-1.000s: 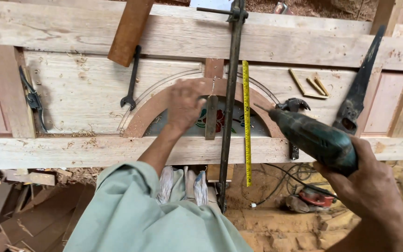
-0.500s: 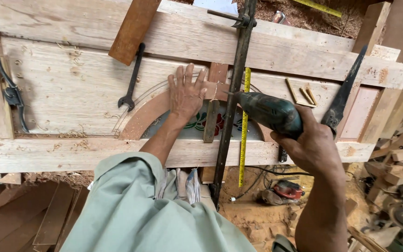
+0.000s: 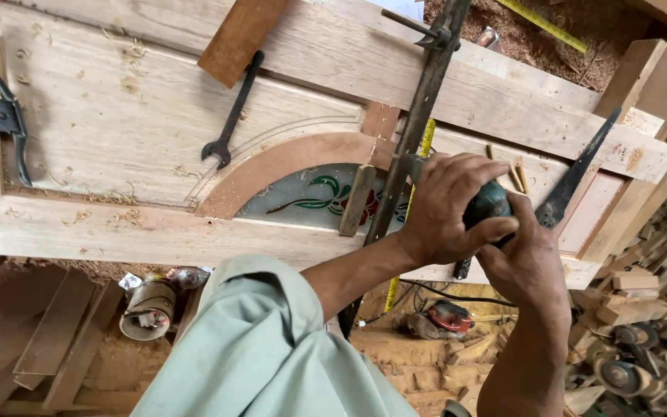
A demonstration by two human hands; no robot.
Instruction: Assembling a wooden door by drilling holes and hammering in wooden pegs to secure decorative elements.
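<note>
Both my hands grip a dark green power drill [image 3: 488,202] over a wooden door frame [image 3: 117,232] that lies flat. My left hand [image 3: 449,208] wraps over the top of the drill body. Below and behind the tool, my right hand [image 3: 530,259] holds its handle. The drill points down at the frame beside a long metal bar clamp [image 3: 418,116]. Under the clamp sits an arched reddish wood piece [image 3: 287,158] around a painted glass pane [image 3: 310,201]. The drill's tip is hidden by my left hand.
A black spanner [image 3: 229,116] and a brown wood offcut [image 3: 241,31] lie on the panel. A handsaw [image 3: 577,177] rests at the right, black pincers [image 3: 1,108] at the left. A yellow tape measure [image 3: 426,139] runs by the clamp. Wood scraps and tools litter the floor.
My left hand left the arched piece and moved right onto the drill. My right hand brought the drill in from the right toward the clamp. The view shifted right.
</note>
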